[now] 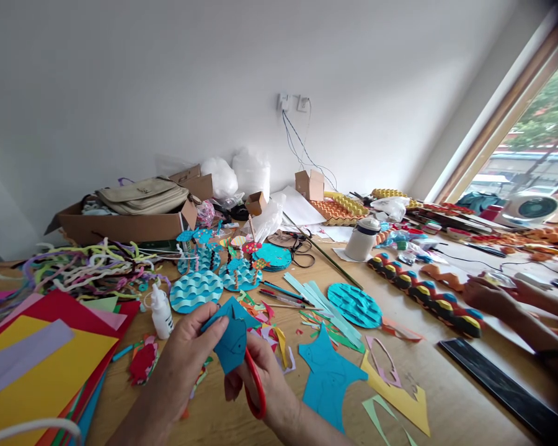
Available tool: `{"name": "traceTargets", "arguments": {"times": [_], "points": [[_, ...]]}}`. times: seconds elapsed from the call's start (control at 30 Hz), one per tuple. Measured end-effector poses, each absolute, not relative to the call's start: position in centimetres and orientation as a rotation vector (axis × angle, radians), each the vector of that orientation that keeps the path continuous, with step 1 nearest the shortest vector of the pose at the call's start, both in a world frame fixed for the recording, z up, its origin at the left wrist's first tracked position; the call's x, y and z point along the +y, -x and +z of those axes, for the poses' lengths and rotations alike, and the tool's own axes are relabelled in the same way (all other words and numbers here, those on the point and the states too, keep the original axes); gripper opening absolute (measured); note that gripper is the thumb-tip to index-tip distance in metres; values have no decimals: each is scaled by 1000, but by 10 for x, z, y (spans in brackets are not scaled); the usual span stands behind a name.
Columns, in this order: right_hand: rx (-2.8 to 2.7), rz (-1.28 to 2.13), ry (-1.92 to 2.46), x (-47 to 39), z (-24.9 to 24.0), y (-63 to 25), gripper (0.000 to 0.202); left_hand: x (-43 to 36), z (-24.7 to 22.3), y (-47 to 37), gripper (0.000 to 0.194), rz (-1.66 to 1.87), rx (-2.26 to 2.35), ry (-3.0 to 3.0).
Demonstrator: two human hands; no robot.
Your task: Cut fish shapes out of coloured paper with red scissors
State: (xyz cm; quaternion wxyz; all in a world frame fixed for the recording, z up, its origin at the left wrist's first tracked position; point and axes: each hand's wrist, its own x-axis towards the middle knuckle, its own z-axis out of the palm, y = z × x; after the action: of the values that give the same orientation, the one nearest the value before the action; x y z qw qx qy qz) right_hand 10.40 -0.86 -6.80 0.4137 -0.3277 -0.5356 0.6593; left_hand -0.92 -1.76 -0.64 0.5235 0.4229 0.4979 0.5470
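My left hand [190, 347] pinches a piece of blue paper [232, 337] that has dark drawn lines and a small eye-like mark on it. In my right hand [265, 371] are scissors with red handles [255, 387], the fingers wrapped through the loops. Their blades are hidden behind the paper, so I cannot tell whether they are apart. On the table to the right of my hands lies a larger blue paper cutout [330, 371] with drawn outlines. A white glue bottle [160, 313] stands upright beyond my left hand.
Stacked coloured paper [88, 334] lies at left, pipe cleaners [88, 266] behind it. Blue wavy discs [196, 291], pens [283, 296], blue strips [328, 310] and scraps cover the middle. At right are a black bar [497, 384], a painted egg-carton strip [423, 294] and another person's hands [488, 294].
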Motion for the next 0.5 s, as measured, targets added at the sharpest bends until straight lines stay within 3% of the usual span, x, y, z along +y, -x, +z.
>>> {"name": "traceTargets", "arguments": {"times": [0.5], "points": [[-1349, 1626, 804, -10, -67, -103, 44, -17, -9, 8, 17, 1292, 1176, -998]]}}
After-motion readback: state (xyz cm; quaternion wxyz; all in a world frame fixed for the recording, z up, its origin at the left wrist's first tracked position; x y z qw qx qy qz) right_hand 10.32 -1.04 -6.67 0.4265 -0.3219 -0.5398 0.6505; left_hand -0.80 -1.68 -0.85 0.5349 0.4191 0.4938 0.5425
